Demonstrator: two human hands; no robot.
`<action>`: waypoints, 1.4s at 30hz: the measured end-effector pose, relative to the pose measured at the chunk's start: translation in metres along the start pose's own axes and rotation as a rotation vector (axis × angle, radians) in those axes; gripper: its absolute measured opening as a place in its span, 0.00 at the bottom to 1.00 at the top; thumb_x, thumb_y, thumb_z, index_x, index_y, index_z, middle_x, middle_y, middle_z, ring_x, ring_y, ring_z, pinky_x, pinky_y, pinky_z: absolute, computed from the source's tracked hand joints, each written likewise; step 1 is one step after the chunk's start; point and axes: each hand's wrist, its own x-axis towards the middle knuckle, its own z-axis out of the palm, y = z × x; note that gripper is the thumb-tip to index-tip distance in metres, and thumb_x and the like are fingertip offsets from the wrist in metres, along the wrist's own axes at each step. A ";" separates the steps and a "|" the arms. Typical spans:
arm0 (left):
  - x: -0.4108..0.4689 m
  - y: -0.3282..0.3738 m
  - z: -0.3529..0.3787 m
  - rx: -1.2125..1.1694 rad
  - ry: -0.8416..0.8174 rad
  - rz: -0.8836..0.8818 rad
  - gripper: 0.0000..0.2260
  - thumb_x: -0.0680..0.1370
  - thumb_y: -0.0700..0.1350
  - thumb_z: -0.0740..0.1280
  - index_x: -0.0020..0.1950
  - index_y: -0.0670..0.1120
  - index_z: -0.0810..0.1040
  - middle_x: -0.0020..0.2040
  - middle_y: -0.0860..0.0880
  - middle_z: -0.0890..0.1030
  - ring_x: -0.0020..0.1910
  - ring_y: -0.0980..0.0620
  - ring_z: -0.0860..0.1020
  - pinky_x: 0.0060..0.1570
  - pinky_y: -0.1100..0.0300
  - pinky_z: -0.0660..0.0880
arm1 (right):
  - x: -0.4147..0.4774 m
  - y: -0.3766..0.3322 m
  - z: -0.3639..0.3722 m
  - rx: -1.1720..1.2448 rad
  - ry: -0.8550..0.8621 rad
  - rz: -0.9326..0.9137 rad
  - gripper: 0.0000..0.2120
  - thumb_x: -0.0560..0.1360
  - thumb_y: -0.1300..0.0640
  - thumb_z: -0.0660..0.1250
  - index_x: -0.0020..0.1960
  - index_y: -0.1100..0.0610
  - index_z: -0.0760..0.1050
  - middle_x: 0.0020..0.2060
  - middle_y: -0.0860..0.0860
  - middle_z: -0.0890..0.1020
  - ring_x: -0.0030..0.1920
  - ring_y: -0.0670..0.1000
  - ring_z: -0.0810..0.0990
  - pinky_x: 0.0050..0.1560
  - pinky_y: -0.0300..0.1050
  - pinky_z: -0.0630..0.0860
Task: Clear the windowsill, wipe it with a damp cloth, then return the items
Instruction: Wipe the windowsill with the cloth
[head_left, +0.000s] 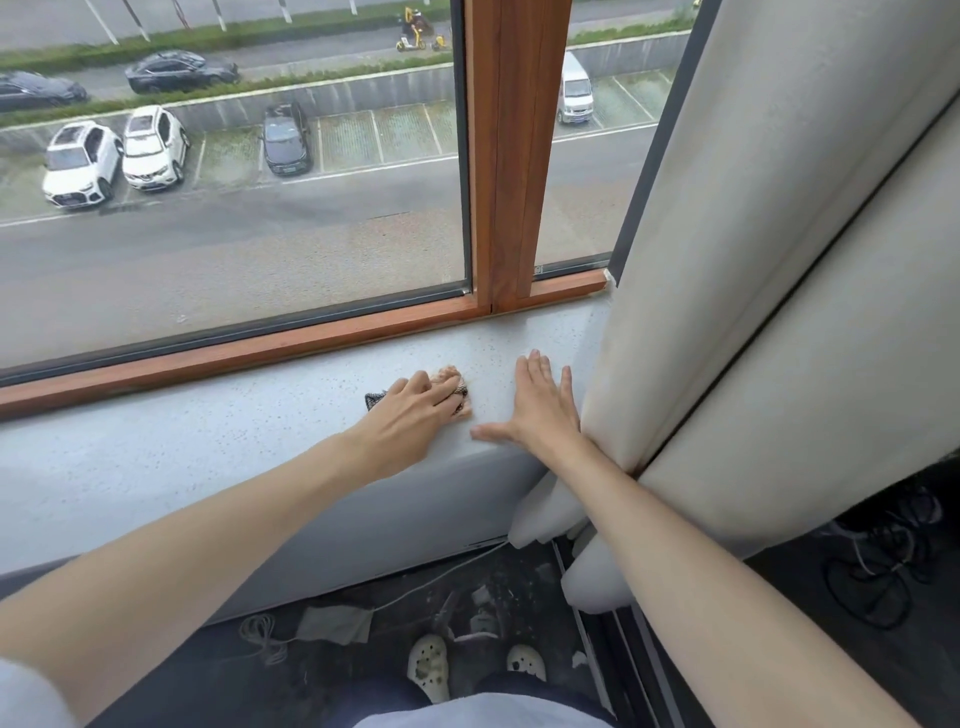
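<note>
Cloth (453, 375) beneath fingers (427, 385) of left hand (410, 415), on windowsill (208, 457).

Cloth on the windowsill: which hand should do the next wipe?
Probably the left. The left hand holds the cloth down on the windowsill. The right hand lies flat and bare by the curtain, apart from the cloth.

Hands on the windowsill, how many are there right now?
2. The left hand holds the cloth against the windowsill; the right hand lies flat on it beside the curtain. None seems hidden.
</note>
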 end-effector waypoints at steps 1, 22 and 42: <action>-0.001 0.000 0.002 -0.019 0.000 -0.015 0.15 0.68 0.33 0.64 0.53 0.44 0.77 0.60 0.47 0.77 0.47 0.43 0.73 0.40 0.53 0.71 | 0.000 -0.001 0.001 -0.001 -0.005 0.002 0.60 0.64 0.29 0.68 0.77 0.62 0.42 0.77 0.58 0.44 0.77 0.53 0.41 0.74 0.55 0.36; 0.075 0.002 -0.022 -0.175 -0.115 -0.127 0.09 0.75 0.31 0.59 0.36 0.39 0.72 0.40 0.46 0.68 0.42 0.47 0.68 0.39 0.58 0.61 | -0.003 0.001 -0.001 0.041 -0.011 0.003 0.60 0.64 0.30 0.68 0.77 0.62 0.41 0.77 0.58 0.43 0.77 0.53 0.40 0.74 0.55 0.35; 0.087 -0.025 -0.020 -0.221 -0.123 -0.088 0.10 0.73 0.28 0.60 0.34 0.38 0.71 0.36 0.50 0.65 0.38 0.44 0.70 0.35 0.55 0.62 | 0.008 -0.012 -0.011 0.086 -0.017 0.004 0.60 0.64 0.31 0.68 0.77 0.62 0.39 0.77 0.58 0.41 0.77 0.53 0.39 0.73 0.53 0.33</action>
